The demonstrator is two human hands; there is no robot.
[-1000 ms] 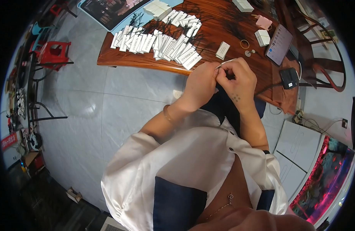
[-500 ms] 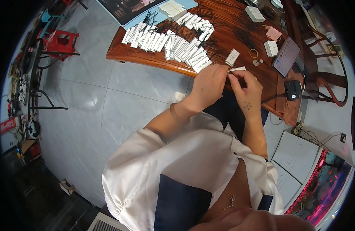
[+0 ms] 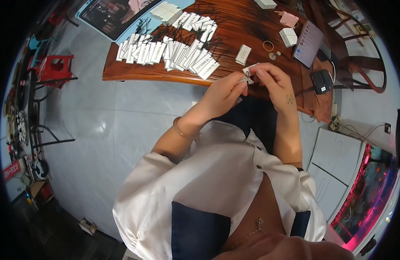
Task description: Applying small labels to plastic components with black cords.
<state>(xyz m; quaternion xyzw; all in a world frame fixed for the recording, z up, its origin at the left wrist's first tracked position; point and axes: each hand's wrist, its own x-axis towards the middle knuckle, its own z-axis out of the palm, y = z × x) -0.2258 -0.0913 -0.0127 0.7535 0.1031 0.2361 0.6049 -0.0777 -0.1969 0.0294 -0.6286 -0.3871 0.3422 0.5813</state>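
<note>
Above the front edge of the table, my left hand (image 3: 221,94) pinches a small white hang tag (image 3: 247,80). A thin dark cord loops at the tag between my hands. My right hand (image 3: 276,84) is closed, thumb and fingertips pressed together beside another white card edge (image 3: 250,68); whether this is a second tag or part of the same one I cannot tell. Just beyond my fingers lies a small stack of tags (image 3: 242,55). To the left, overlapping rows of strung white tags (image 3: 189,56) are fanned over the wooden table (image 3: 165,74).
Black cords (image 3: 247,28) lie loose on the table. Farther right are a gold ring (image 3: 268,45), a white stack of cards (image 3: 288,37), a propped tablet (image 3: 308,44) and a black box-shaped device (image 3: 321,82). A red stool (image 3: 56,70) stands at the left.
The view has shifted, so the table things sit farther left. My hands have drawn slightly apart, and the cord loop at the tag now shows between them.
</note>
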